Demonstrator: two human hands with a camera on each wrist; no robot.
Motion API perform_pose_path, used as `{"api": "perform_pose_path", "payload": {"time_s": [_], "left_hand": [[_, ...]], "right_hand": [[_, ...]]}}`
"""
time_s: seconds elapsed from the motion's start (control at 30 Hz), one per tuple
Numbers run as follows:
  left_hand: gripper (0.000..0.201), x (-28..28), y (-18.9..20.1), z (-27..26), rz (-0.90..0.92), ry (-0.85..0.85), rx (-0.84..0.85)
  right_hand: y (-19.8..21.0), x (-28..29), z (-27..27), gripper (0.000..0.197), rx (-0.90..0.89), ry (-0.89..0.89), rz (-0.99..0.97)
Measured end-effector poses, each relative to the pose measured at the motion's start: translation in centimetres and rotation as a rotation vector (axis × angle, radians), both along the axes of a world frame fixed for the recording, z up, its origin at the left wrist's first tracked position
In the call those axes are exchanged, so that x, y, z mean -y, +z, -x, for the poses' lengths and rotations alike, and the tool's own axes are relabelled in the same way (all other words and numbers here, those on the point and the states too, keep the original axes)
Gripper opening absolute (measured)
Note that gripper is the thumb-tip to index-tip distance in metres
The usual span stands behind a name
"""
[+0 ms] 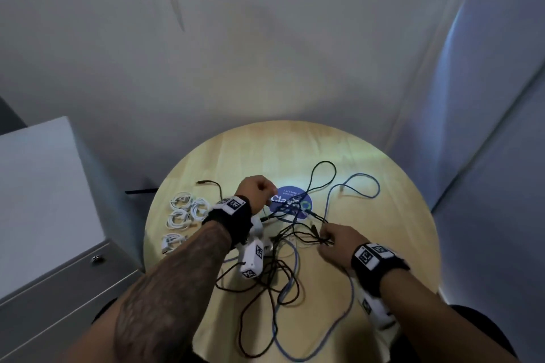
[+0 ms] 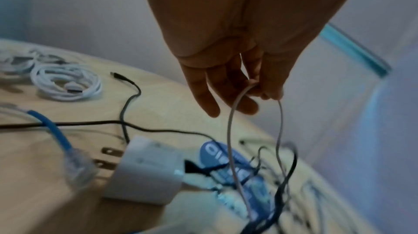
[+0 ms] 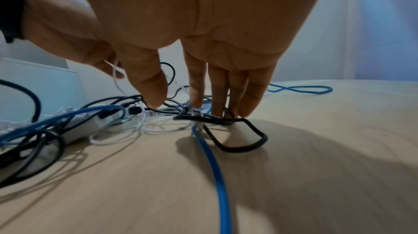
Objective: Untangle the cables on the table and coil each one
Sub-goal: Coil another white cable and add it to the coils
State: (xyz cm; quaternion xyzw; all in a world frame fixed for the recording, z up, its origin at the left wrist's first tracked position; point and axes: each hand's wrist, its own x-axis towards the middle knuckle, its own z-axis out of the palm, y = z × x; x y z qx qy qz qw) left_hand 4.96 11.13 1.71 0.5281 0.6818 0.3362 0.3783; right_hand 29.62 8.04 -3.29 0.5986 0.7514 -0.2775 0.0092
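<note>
A tangle of black, blue and thin white cables [image 1: 283, 244] lies in the middle of the round wooden table [image 1: 383, 244]. My left hand [image 1: 259, 190] is raised over the tangle's far side and pinches a loop of the thin white cable [image 2: 233, 121] between thumb and fingertips [image 2: 269, 93]. My right hand [image 1: 330, 240] is down on the table at the tangle's right edge. Its straight fingers [image 3: 219, 98] press on a black cable [image 3: 244, 141] where a blue cable [image 3: 210, 157] crosses it. A white plug adapter [image 2: 147, 171] lies under the left hand.
Several coiled white cables [image 1: 184, 212] sit in a group at the table's left edge. Loose loops of blue cable [image 1: 364, 175] and black cable [image 1: 335, 169] reach toward the far right. A blue round sticker [image 1: 290, 200] marks the table's centre. A grey cabinet [image 1: 44, 186] stands to the left.
</note>
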Motion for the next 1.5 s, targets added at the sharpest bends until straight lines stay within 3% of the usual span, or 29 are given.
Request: {"api": "perform_pose_path", "payload": {"time_s": [0.1, 0.17, 0.23, 0.33, 0.43, 0.47, 0.57, 0.67, 0.8, 0.97, 1.13, 1.2, 1.33, 1.4, 1.5], "left_hand": [[0.016, 0.4, 2.6, 0.7, -0.065, 0.113, 0.309], [0.014, 0.6, 4.4, 0.5, -0.103, 0.11, 0.396], [0.01, 0.8, 6.0, -0.2, -0.138, 0.037, 0.415], [0.006, 1.4, 8.4, -1.6, -0.19, -0.079, 0.403], [0.006, 1.6, 10.5, -2.2, -0.306, -0.093, 0.308], [0.008, 1.7, 11.1, -2.1, -0.345, -0.076, 0.27], [0.012, 2.1, 11.9, -1.1, -0.372, -0.061, 0.221], [0.017, 3.1, 11.5, -0.4, -0.329, -0.114, 0.169], [0.022, 4.9, 10.0, 0.4, -0.271, -0.133, 0.116], [0.031, 6.5, 9.2, 1.4, -0.206, -0.116, 0.056], [0.024, 6.7, 9.8, 0.0, -0.215, -0.116, 0.087], [0.023, 6.8, 10.1, -0.3, -0.213, -0.12, 0.101], [0.032, 7.3, 9.8, 0.9, -0.227, -0.099, 0.09], [0.032, 7.7, 9.9, 1.4, -0.23, -0.072, 0.151], [0.023, 7.9, 10.6, 1.3, -0.198, -0.045, 0.412]], "right_hand": [[0.6, 0.1, 0.1, 0.039, 0.013, -0.024, 0.002], [2.0, -0.1, 0.7, 0.044, 0.018, -0.039, -0.131], [3.9, -0.4, 1.6, 0.047, -0.15, -0.101, -0.28], [7.9, -0.9, 3.8, 0.056, -0.499, -0.108, -0.293], [12.8, -1.5, 5.6, 0.019, -0.666, -0.05, -0.259], [14.5, -1.7, 5.9, 0.017, -0.716, -0.06, -0.271], [17.9, -2.6, 5.4, 0.02, -0.824, -0.099, -0.339], [20.1, -3.3, 4.5, 0.019, -0.777, -0.058, -0.512], [23.2, -4.0, 2.5, 0.011, -0.968, -0.156, -0.653], [25.9, -3.8, 0.4, 0.011, -1.024, -0.189, -0.738], [28.0, -3.1, 1.2, 0.014, -1.087, -0.115, -0.638], [28.7, -3.0, 1.5, 0.014, -1.084, -0.112, -0.727], [31.1, -3.7, -0.3, 0.018, -1.112, -0.289, -0.959], [31.6, -3.9, -1.3, 0.02, -1.049, -0.33, -1.0], [30.4, -4.1, -1.2, 0.021, -0.902, -0.287, -0.924]]}}
